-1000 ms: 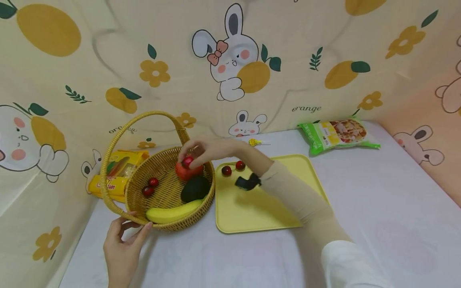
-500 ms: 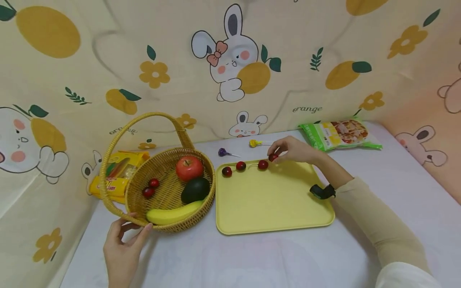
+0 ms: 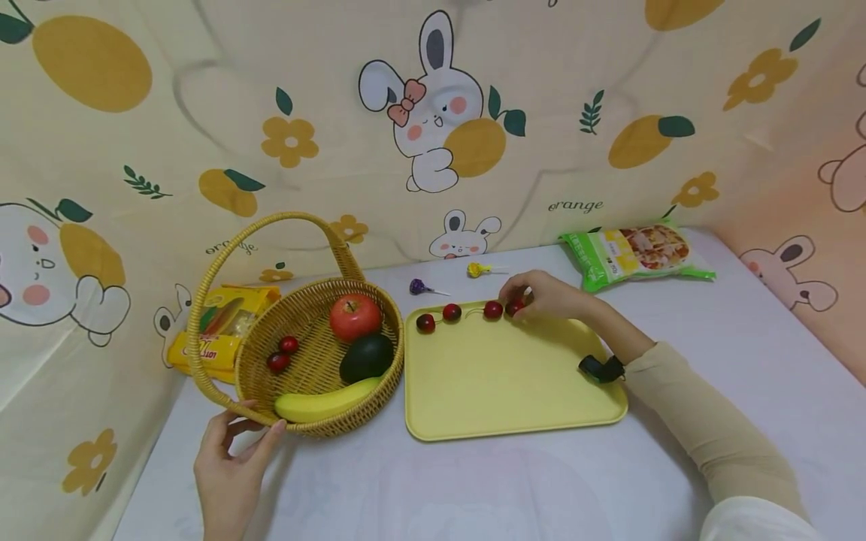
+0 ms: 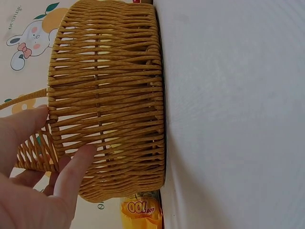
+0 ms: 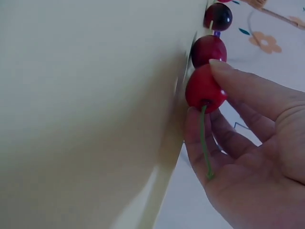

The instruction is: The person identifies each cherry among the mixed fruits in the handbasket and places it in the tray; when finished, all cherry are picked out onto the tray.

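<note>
My right hand (image 3: 551, 295) pinches a red cherry (image 5: 204, 88) between thumb and fingers at the far edge of the yellow tray (image 3: 514, 391). Its green stem trails towards the palm in the right wrist view. Beside it, further cherries (image 3: 493, 309) sit in a row along that far edge. My left hand (image 3: 233, 469) grips the wicker basket (image 4: 107, 100) where the handle meets the near rim. Inside the basket lie a red apple (image 3: 355, 317), a dark avocado (image 3: 367, 358), a banana (image 3: 325, 402) and two cherries (image 3: 278, 361).
Behind the tray lie a purple lollipop (image 3: 417, 286) and a yellow lollipop (image 3: 476, 269). A green food bag (image 3: 632, 254) rests at the back right. Left of the basket is a yellow snack package (image 3: 216, 342). A patterned cloth hangs behind the white table (image 3: 406, 496).
My right hand has carried a cherry from the basket, over the apple, right to the tray's far edge, then lowered it beside the row. The left hand stays on the basket.
</note>
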Available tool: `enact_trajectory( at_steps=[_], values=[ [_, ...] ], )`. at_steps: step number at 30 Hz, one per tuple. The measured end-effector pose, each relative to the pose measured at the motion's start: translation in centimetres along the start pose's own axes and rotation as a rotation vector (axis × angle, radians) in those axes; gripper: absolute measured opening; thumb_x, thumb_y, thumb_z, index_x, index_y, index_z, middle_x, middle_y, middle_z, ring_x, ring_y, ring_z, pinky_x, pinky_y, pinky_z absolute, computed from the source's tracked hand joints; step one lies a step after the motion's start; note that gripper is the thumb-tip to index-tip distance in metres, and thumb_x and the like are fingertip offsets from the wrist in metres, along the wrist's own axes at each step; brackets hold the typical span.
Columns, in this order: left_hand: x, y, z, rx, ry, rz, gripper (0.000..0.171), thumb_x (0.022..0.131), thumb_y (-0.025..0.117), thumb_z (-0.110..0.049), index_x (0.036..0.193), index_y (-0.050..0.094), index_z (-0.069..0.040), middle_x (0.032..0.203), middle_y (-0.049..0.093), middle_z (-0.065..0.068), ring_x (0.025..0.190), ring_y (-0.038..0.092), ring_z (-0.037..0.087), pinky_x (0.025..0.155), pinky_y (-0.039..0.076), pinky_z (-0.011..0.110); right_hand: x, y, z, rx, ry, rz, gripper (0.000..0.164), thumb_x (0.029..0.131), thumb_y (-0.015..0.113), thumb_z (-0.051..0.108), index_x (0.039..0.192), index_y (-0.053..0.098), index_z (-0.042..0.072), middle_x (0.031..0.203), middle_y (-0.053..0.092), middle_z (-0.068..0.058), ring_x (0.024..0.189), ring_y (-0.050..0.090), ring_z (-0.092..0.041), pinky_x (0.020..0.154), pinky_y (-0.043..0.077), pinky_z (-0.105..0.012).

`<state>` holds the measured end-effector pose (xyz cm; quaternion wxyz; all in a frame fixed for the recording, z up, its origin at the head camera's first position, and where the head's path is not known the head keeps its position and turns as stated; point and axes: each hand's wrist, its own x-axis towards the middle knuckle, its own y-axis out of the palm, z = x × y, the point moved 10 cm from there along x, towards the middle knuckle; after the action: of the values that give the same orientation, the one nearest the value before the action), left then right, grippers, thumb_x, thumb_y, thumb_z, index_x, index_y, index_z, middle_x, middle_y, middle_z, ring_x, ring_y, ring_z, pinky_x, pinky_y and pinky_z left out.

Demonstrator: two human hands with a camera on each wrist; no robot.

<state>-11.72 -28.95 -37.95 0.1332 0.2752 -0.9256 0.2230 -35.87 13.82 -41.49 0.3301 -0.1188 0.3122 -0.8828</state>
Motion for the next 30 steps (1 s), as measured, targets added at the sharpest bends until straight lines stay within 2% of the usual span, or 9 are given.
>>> enact_trajectory(
  at_steps=[4,10,13,16,19,23,26,30],
  values=[
    [0.0,0.0,-0.1,-0.004,0.004,0.001,0.045,0.078,0.077,0.015,0.119,0.061,0.007,0.11,0.059,0.006,0.09,0.061,0.007,0.069,0.058,0.012,0.1,0.3,0.0,-0.041,-0.003,0.008,0.037,0.08,0.079,-0.006,0.114,0.066,-0.003,0.106,0.067,-0.014,0.094,0.058,-0.028,0.077,0.054,-0.031],
    [0.0,0.1,-0.1,0.012,0.011,0.004,0.045,0.078,0.077,0.015,0.119,0.061,0.007,0.11,0.058,0.007,0.09,0.061,0.007,0.069,0.058,0.012,0.0,0.3,0.0,-0.094,0.023,0.004,0.05,0.08,0.079,-0.004,0.126,0.059,-0.006,0.102,0.064,-0.014,0.093,0.056,-0.027,0.079,0.053,-0.036],
    [0.0,0.2,-0.2,0.016,0.02,0.003,0.045,0.078,0.077,0.015,0.119,0.061,0.006,0.11,0.058,0.006,0.09,0.061,0.007,0.069,0.058,0.012,-0.2,-0.2,0.6,-0.121,0.02,-0.009,0.054,0.08,0.081,-0.001,0.129,0.058,-0.006,0.101,0.062,-0.015,0.092,0.055,-0.028,0.079,0.052,-0.037],
    [-0.1,0.2,-0.2,0.01,0.02,0.004,0.044,0.078,0.077,0.014,0.118,0.062,0.006,0.109,0.058,0.003,0.09,0.061,0.007,0.069,0.058,0.012,0.1,-1.0,2.2,-0.135,-0.025,-0.042,0.056,0.08,0.082,0.003,0.13,0.058,-0.003,0.104,0.061,-0.016,0.095,0.055,-0.031,0.082,0.052,-0.043],
    [-0.1,0.2,-0.2,0.007,0.01,0.004,0.044,0.079,0.077,0.014,0.119,0.062,0.005,0.109,0.058,0.001,0.09,0.061,0.008,0.069,0.058,0.012,1.3,-1.7,5.3,-0.12,-0.087,-0.071,0.055,0.083,0.081,0.009,0.133,0.058,0.002,0.111,0.061,-0.014,0.101,0.054,-0.03,0.089,0.05,-0.046],
    [-0.2,0.1,-0.1,0.011,-0.005,0.002,0.043,0.079,0.077,0.013,0.119,0.062,0.004,0.109,0.058,0.002,0.09,0.061,0.007,0.068,0.058,0.012,4.5,-1.2,11.3,-0.097,-0.214,-0.078,0.055,0.087,0.079,0.015,0.136,0.056,0.004,0.119,0.061,-0.009,0.107,0.054,-0.024,0.095,0.05,-0.044],
    [-0.2,0.1,0.0,0.007,-0.011,-0.001,0.044,0.079,0.077,0.013,0.119,0.062,0.004,0.11,0.059,0.004,0.09,0.061,0.007,0.068,0.058,0.012,7.7,0.9,16.7,-0.072,-0.315,-0.029,0.055,0.089,0.077,0.016,0.137,0.055,0.003,0.125,0.061,-0.009,0.112,0.054,-0.021,0.099,0.05,-0.042],
    [-0.2,-0.1,-0.1,-0.008,-0.011,-0.008,0.044,0.079,0.078,0.013,0.119,0.062,0.005,0.111,0.059,0.007,0.09,0.062,0.007,0.068,0.058,0.012,12.2,5.8,23.4,-0.071,-0.403,0.138,0.049,0.092,0.073,0.016,0.137,0.056,0.003,0.13,0.06,-0.008,0.115,0.054,-0.018,0.1,0.049,-0.032]
  ],
)
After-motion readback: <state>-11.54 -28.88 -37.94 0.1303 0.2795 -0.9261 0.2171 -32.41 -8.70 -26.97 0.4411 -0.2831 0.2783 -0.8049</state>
